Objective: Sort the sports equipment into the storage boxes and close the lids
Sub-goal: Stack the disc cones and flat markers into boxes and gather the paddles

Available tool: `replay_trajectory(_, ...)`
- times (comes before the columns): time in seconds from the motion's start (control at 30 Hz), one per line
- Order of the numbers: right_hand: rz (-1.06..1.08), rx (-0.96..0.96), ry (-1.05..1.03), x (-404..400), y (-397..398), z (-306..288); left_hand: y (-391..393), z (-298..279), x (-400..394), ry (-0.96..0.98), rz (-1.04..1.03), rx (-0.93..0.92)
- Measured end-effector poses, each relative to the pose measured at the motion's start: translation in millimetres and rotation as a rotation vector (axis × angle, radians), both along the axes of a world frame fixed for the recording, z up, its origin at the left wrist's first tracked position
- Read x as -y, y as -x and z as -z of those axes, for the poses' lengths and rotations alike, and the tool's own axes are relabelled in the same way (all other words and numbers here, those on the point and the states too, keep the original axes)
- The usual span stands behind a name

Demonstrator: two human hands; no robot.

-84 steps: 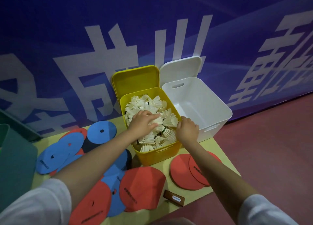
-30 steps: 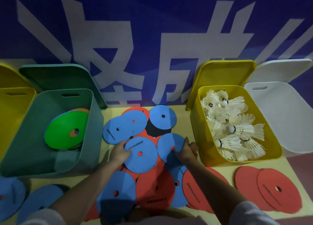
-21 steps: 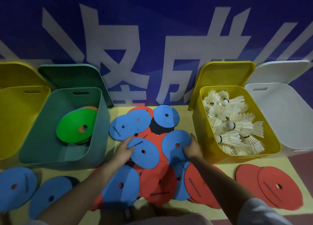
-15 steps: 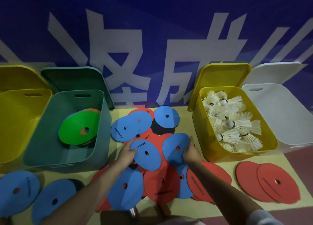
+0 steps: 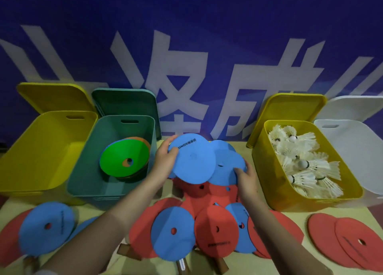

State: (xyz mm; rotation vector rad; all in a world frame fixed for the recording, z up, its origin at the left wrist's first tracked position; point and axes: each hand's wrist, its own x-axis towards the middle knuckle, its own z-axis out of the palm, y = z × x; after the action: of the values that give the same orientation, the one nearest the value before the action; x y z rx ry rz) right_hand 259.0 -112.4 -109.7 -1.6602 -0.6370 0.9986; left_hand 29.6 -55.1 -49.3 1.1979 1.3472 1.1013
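Sorting part done: shuttlecocks [image 5: 304, 167] boxed right of right hand [image 5: 247, 180], both lids open; left hand [image 5: 165, 160] gripping a blue disc [image 5: 192, 158], right hand pinching another blue disc [image 5: 227, 169]; many discs loose on desk [image 5: 290, 262].

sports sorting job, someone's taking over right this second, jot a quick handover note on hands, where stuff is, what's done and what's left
Left hand grips the rim of a raised blue disc. Right hand holds more blue discs just behind it.
Teal box holds a stack of discs, green on top. Right yellow box is full of shuttlecocks. Left yellow box and white box show nothing inside.
Done: shuttlecocks boxed, some discs boxed.
Left: red and blue discs spread over the table, then all four lids, which are open.
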Motion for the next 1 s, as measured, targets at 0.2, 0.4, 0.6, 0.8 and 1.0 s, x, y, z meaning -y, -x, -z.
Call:
replay_trajectory(0.2, -0.117, -0.09, -0.082, -40.4, 35.9, -26.1, 47.4, -32.5, 1.3, -0.072, -0.233, 0.027)
replay_trajectory(0.4, -0.253, -0.2, -0.115, -54.9, 95.8, -37.8, 128.8, -43.3, 15.7, -0.1, -0.49, 0.085)
replay_trajectory(0.6, -0.298, -0.218, -0.14, -53.4, 165.5, -48.8, 218.9, -45.2, 9.2, -0.102, -0.585, 0.107)
replay_trajectory(0.8, -0.21, -0.263, -0.216, -63.0, 249.2, -55.8, 300.8, -29.1, -27.2, -0.071, -0.545, 0.173)
replay_trajectory(1.0, -0.112, -0.222, -0.232, -66.0, 351.3, -55.0, 400.0, -19.8, -54.3, -0.023, -0.44, 0.094)
